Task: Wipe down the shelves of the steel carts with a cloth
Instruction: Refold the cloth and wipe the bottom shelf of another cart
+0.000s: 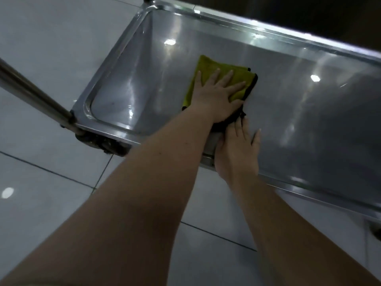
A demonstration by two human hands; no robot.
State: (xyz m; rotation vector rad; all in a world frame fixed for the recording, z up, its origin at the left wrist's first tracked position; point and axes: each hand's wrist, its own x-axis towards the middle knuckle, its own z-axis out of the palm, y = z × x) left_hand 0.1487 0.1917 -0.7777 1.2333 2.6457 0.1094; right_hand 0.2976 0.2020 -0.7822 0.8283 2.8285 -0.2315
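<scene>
The left hand (pixel 216 96) lies flat on the yellow cloth (pixel 222 73), fingers spread, probably so the palm's pressure covers more of it while wiping. The cloth sits on the steel shelf (pixel 299 112), its folded edge showing beyond the fingertips, a dark hem trailing under the wrist. The right hand (pixel 237 149) rests just behind on the shelf, fingers loosely parted, seemingly bracing at the rim.

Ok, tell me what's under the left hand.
The yellow-green cloth, pressed flat on the steel shelf by the left hand. The cloth under the palm is hidden.
</scene>
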